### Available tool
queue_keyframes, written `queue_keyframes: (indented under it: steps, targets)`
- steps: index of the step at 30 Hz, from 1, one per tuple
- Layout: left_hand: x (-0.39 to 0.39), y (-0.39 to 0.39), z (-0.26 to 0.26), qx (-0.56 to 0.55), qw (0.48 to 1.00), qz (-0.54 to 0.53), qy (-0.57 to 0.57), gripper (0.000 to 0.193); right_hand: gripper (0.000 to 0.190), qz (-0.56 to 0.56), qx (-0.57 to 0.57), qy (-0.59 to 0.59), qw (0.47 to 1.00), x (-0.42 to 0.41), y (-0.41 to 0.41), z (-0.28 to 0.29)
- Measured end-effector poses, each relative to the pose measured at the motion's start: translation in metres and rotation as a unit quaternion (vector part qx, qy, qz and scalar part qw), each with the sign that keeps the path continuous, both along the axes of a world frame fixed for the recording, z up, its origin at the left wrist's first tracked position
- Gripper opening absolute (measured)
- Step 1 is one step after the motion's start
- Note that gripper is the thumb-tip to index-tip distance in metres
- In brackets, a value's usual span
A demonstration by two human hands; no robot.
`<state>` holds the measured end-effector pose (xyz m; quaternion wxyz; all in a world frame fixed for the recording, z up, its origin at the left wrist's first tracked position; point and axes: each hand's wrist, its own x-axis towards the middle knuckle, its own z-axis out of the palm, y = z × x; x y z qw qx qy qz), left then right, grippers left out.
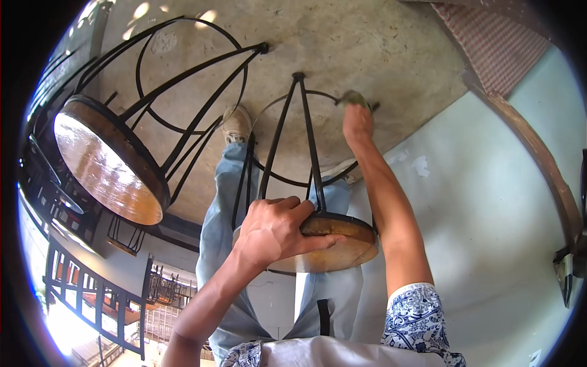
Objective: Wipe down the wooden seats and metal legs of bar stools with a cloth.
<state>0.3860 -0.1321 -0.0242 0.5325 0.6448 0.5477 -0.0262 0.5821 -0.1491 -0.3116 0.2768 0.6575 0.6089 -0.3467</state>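
A stool (362, 243) with a round wooden seat and black metal legs is tilted over in front of my legs, its feet pointing away from me. My left hand (277, 229) grips the rim of its seat, thumb over the seat face and fingers beside the leg tops. My right hand (358, 121) is stretched out to the far end of the stool, closed around a greenish cloth or pad (354, 98) at a leg near the ring. The cloth is blurred, and the leg end is partly hidden behind it.
A second round-seated stool (110, 160) lies tilted at the left, its legs reaching towards the middle of the concrete floor (367, 46). A pale wall (458, 192) runs along the right. A checked cloth (500, 50) hangs at the upper right. Slatted wooden furniture (87, 289) stands at the lower left.
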Motion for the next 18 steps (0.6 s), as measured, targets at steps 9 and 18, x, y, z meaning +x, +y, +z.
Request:
queue_keyframes:
  steps: [9, 18]
  targets:
    - [0.000, 0.000, 0.002, -0.005, 1.000, -0.002, 0.013, 0.057, 0.014, 0.056, 0.233, 0.202, 0.950, -0.047, 0.014, -0.019]
    - [0.001, 0.000, 0.000, 0.003, 1.000, 0.008, -0.010, 0.054, 0.010, -0.004, -0.027, 0.008, 1.000, 0.050, -0.040, -0.003]
